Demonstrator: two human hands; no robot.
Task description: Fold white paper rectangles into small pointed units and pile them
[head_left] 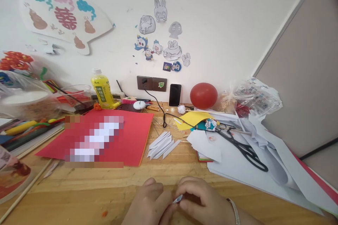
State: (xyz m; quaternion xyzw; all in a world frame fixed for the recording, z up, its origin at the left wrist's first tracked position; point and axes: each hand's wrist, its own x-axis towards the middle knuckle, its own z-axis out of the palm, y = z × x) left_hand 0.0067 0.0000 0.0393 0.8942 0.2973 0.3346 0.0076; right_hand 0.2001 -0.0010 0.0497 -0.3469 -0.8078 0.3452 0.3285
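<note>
At the front edge of the wooden table [87, 186] my two hands meet. Between their fingertips is a small folded piece of white paper [177, 199], mostly hidden by the fingers. My left hand [151, 200] is closed, its fingers curled against the paper's left end. My right hand [202, 198], with a bracelet at the wrist, pinches the paper from the right. Straight ahead of the hands lies a small pile of narrow folded white paper strips [162, 145]. Right of that pile, several white paper pieces [206, 144] rest on a small stack of coloured paper.
Red paper sheets [134, 140] lie to the left, partly blurred out. Black-handled scissors [245, 147] rest on white sheets [237, 172] at the right. Along the wall stand a yellow bottle [102, 89], a phone [175, 95] and a red balloon [204, 95]. A black cable [155, 100] hangs from the socket.
</note>
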